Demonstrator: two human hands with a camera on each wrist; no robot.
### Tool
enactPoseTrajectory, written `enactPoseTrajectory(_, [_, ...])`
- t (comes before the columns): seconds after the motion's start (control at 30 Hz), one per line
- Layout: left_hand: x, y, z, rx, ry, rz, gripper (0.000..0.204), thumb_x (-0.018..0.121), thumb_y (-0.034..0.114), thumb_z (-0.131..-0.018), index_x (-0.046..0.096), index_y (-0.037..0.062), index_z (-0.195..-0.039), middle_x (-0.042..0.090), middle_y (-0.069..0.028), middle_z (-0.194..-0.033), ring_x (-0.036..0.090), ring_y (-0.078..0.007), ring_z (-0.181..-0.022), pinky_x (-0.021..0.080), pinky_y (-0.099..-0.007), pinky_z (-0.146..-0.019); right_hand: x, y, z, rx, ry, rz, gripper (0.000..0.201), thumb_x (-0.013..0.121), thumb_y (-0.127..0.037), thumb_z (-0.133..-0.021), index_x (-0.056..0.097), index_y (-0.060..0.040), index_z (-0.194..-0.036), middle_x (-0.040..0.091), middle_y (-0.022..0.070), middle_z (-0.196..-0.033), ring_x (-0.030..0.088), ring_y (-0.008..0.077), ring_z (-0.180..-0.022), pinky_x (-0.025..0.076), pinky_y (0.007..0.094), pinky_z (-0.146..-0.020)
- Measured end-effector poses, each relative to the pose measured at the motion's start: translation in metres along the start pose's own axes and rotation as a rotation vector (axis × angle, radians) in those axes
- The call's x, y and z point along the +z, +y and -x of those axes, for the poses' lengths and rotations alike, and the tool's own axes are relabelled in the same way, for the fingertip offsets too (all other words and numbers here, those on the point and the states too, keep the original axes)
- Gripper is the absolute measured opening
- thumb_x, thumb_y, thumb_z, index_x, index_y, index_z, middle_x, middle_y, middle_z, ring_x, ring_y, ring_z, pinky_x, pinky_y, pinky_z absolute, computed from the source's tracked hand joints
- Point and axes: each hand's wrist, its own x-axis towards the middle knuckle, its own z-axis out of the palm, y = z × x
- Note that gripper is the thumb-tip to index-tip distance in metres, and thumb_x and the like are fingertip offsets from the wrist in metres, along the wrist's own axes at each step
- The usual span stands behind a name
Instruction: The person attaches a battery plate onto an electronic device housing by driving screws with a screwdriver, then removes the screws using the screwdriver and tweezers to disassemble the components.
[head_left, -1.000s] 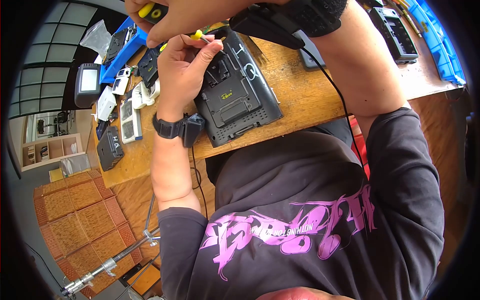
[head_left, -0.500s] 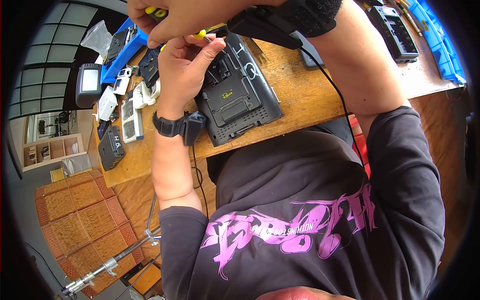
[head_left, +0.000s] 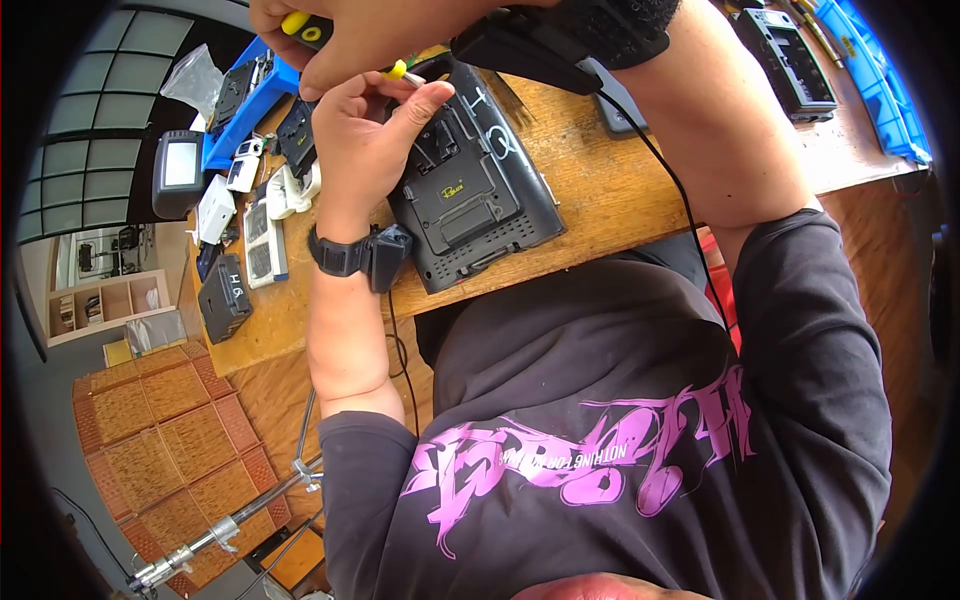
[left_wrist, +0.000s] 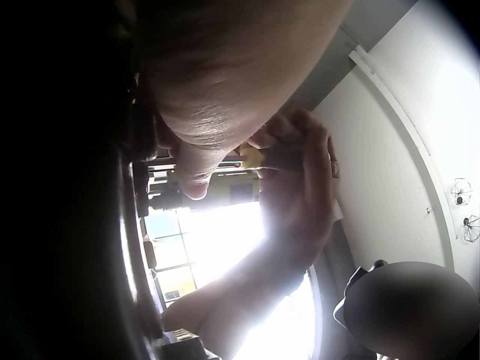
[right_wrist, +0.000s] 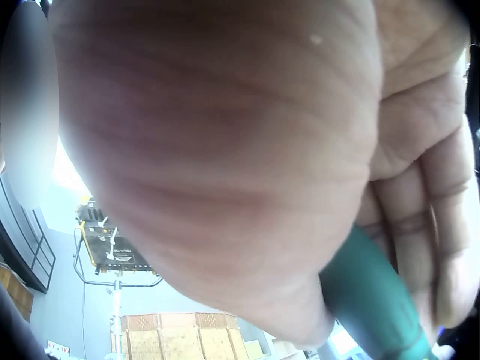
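Observation:
My right hand [head_left: 390, 35] holds a screwdriver [head_left: 397, 70] by its handle, at the top of the head view. Yellow and black parts of the handle show between its fingers; in the right wrist view the handle [right_wrist: 367, 292] looks green. With thumb and fingertips my left hand [head_left: 365, 140] pinches near the screwdriver's thin metal shaft. Beneath lies a black monitor [head_left: 535, 195], its back facing up, marked "H Q" in white. A battery plate [head_left: 455, 195] with a yellow logo sits on that back. The screwdriver's tip is hidden behind the left fingers.
Left on the wooden desk [head_left: 600, 190] are a small black "HQ" device [head_left: 225, 297], white adapters [head_left: 265, 245] and a blue bin [head_left: 235, 125] with parts. A phone-like slab [head_left: 618, 110] lies right of the monitor. Farther right are an opened black casing [head_left: 790, 70] and a blue tray [head_left: 880, 90].
The screwdriver handle has turned a little within my right hand, which shifted slightly. My left hand keeps its pinch, and the monitor stays in place.

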Motion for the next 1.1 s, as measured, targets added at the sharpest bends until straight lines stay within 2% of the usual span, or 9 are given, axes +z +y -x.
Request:
enactPoseTrajectory(0.13, [0.013,0.023,0.000,-0.070,0.011,0.257,0.019,0.086,0.006,-0.096,0.071,-0.0022,-0.106,0.080,-0.0090,-0.107,0.077,-0.0154,-0.101,0.062,-0.0314,-0.093,-0.006,-0.007,0.005,-0.001,-0.002,-0.004,0.029,0.076,-0.016,-0.081,0.078,0.0107,-0.092,0.075,0.0270,-0.082,0.074,0.0399,-0.073,0.060,0.0448,-0.068])
enactPoseTrajectory(0.27, [0.002,0.006,0.000,-0.048,0.017,0.037,0.019,0.084,0.006,-0.097,0.071,-0.0026,-0.107,0.080,-0.0103,-0.111,0.077,-0.0171,-0.102,0.061,-0.0306,-0.092,0.000,-0.017,-0.003,0.226,-0.005,0.094,0.029,0.077,-0.017,-0.081,0.078,0.0104,-0.092,0.075,0.0270,-0.082,0.074,0.0399,-0.074,0.061,0.0451,-0.069])
enactPoseTrajectory(0.37, [0.002,0.008,-0.003,-0.068,-0.033,-0.147,0.018,0.083,0.002,-0.097,0.070,-0.0039,-0.109,0.078,-0.0151,-0.119,0.078,-0.0202,-0.104,0.062,-0.0322,-0.095,-0.006,-0.006,0.005,-0.010,0.033,-0.012,0.029,0.077,-0.017,-0.081,0.078,0.0099,-0.092,0.075,0.0265,-0.082,0.074,0.0398,-0.074,0.061,0.0452,-0.069])
enactPoseTrajectory(0.47, [0.010,0.008,-0.004,0.088,-0.028,0.244,0.022,0.084,0.000,-0.095,0.069,-0.0036,-0.111,0.077,-0.0155,-0.121,0.078,-0.0213,-0.101,0.063,-0.0321,-0.094,-0.006,-0.009,0.005,0.001,0.037,-0.003,0.028,0.077,-0.016,-0.081,0.078,0.0092,-0.092,0.075,0.0263,-0.081,0.074,0.0394,-0.073,0.061,0.0451,-0.069])
enactPoseTrajectory(0.57, [0.002,0.001,0.000,0.008,-0.002,0.003,0.025,0.081,-0.006,-0.095,0.068,-0.0045,-0.116,0.076,-0.0160,-0.124,0.078,-0.0227,-0.102,0.062,-0.0317,-0.093,-0.003,-0.016,0.001,0.222,-0.009,0.068,0.027,0.077,-0.015,-0.081,0.078,0.0091,-0.092,0.075,0.0256,-0.080,0.073,0.0389,-0.072,0.060,0.0449,-0.067])
enactPoseTrajectory(0.63, [0.004,0.000,-0.003,0.024,-0.001,0.095,0.023,0.081,-0.007,-0.094,0.069,-0.0047,-0.113,0.076,-0.0157,-0.122,0.078,-0.0221,-0.101,0.062,-0.0319,-0.095,-0.005,-0.003,0.005,-0.014,0.026,-0.005,0.026,0.078,-0.015,-0.081,0.078,0.0089,-0.091,0.074,0.0249,-0.079,0.073,0.0376,-0.070,0.059,0.0446,-0.066])
enactPoseTrajectory(0.83, [0.007,0.017,-0.004,-0.038,0.039,0.089,0.018,0.082,-0.005,-0.094,0.071,-0.0044,-0.108,0.077,-0.0091,-0.107,0.077,-0.0194,-0.095,0.062,-0.0305,-0.094,-0.014,0.013,0.005,-0.148,-0.070,-0.101,0.025,0.078,-0.014,-0.080,0.079,0.0079,-0.090,0.074,0.0236,-0.077,0.073,0.0362,-0.070,0.059,0.0439,-0.067])
enactPoseTrajectory(1.0, [0.015,0.021,-0.006,0.078,0.099,0.242,0.016,0.081,-0.004,-0.097,0.072,-0.0047,-0.110,0.077,-0.0061,-0.096,0.077,-0.0182,-0.093,0.062,-0.0304,-0.094,-0.008,0.001,0.005,-0.057,-0.048,-0.055,0.024,0.078,-0.014,-0.079,0.079,0.0075,-0.090,0.075,0.0232,-0.078,0.074,0.0370,-0.071,0.060,0.0439,-0.067])
enactPoseTrajectory(1.1, [0.005,0.015,-0.001,-0.052,0.071,0.191,0.018,0.081,-0.004,-0.096,0.072,-0.0057,-0.111,0.079,-0.0091,-0.104,0.077,-0.0188,-0.096,0.061,-0.0312,-0.095,-0.005,0.000,0.004,-0.020,-0.018,-0.033,0.024,0.079,-0.014,-0.078,0.078,0.0075,-0.089,0.075,0.0235,-0.079,0.074,0.0375,-0.072,0.060,0.0439,-0.068])
